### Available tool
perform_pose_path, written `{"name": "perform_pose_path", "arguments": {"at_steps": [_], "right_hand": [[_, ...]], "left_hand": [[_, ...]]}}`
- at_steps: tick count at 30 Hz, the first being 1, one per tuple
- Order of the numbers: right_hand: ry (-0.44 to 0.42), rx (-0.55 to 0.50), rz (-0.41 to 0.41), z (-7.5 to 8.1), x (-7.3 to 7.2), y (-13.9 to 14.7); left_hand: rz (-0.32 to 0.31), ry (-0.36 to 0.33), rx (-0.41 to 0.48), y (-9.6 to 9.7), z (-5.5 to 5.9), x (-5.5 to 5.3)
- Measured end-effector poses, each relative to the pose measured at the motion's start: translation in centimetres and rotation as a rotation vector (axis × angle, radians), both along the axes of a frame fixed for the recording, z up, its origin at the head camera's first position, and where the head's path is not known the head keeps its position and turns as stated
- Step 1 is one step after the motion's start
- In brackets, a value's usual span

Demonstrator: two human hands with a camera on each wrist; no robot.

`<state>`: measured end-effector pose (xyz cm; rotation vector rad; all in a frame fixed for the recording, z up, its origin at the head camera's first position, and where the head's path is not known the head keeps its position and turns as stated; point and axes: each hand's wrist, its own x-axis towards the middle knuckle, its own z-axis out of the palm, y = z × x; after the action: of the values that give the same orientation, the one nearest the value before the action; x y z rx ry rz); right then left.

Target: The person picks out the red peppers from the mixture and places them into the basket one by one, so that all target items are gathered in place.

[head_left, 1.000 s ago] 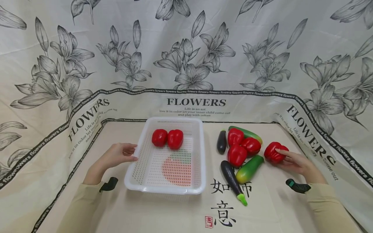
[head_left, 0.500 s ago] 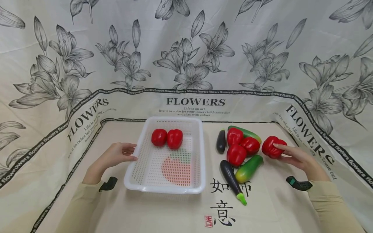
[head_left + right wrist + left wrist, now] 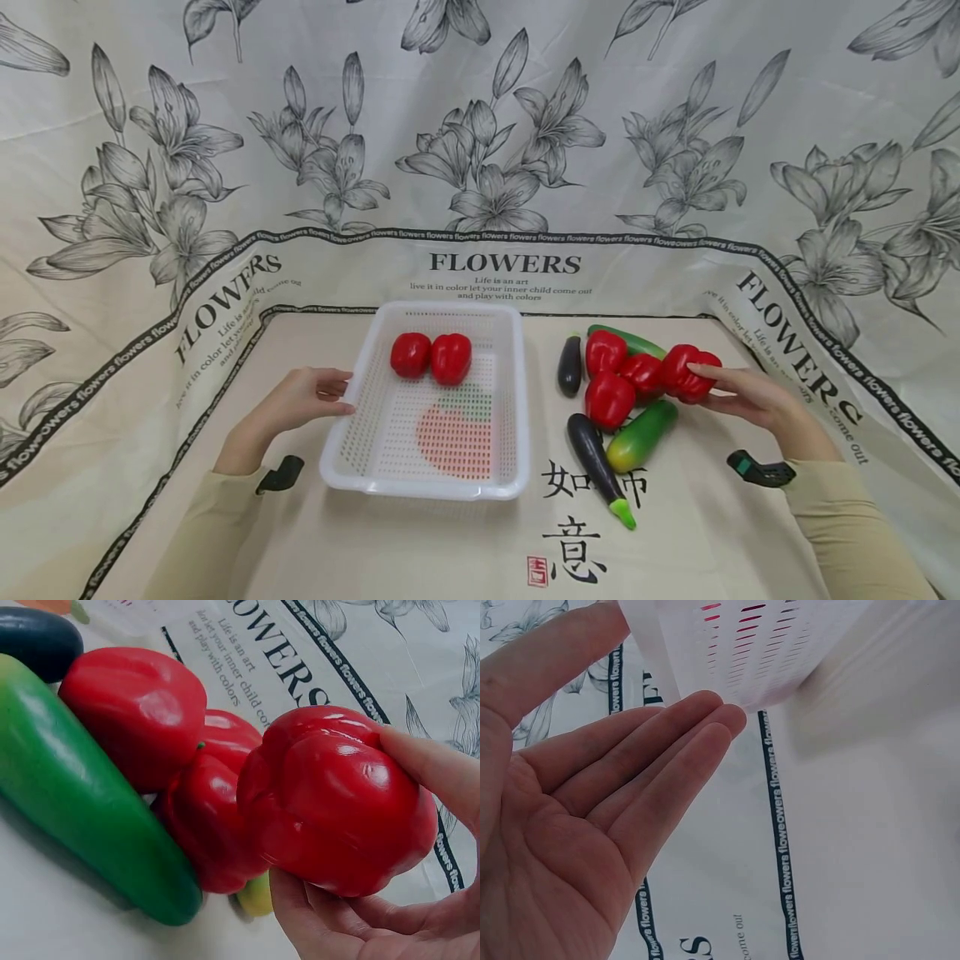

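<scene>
A red bell pepper (image 3: 337,802) is held between the thumb and fingers of my right hand (image 3: 750,398), raised beside the cluster of vegetables. In the head view it overlaps another red pepper (image 3: 641,375) of that cluster. My left hand (image 3: 296,396) is at the left side of the white perforated basket (image 3: 337,482). In the left wrist view its fingers (image 3: 667,780) are extended along the basket's outer wall and the thumb is up at the rim. Two red bell peppers (image 3: 451,359) sit side by side in the far part of the basket.
Right of the basket lie more red peppers (image 3: 609,401), a small eggplant (image 3: 570,367), a longer eggplant (image 3: 592,450) with a green stem, and a green-yellow vegetable (image 3: 643,435). Another long green vegetable (image 3: 637,342) lies behind them. A flower-printed cloth (image 3: 480,192) surrounds the table.
My right hand has lifted the red bell pepper and moved it left, towards the cluster. My left hand and the basket stay where they were.
</scene>
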<state>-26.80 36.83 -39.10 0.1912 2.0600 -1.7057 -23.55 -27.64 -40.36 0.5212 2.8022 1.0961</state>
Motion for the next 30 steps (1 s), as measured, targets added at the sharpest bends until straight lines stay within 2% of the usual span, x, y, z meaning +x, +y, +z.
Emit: {"name": "perform_pose_path", "arguments": {"at_steps": [6, 12, 30], "right_hand": [[0.007, 0.038, 0.02, 0.4, -0.2, -1.4], [0.029, 0.076, 0.024, 1.0, -0.3, -3.3], [0.073, 0.191, 0.148, 2.0, -1.1, -7.2]], "left_hand": [[-0.01, 0.008, 0.002, -0.1, -0.1, -0.1], [0.007, 0.003, 0.003, -0.1, -0.2, -0.1], [0.009, -0.019, 0.022, 0.0, -0.4, -0.1]]}}
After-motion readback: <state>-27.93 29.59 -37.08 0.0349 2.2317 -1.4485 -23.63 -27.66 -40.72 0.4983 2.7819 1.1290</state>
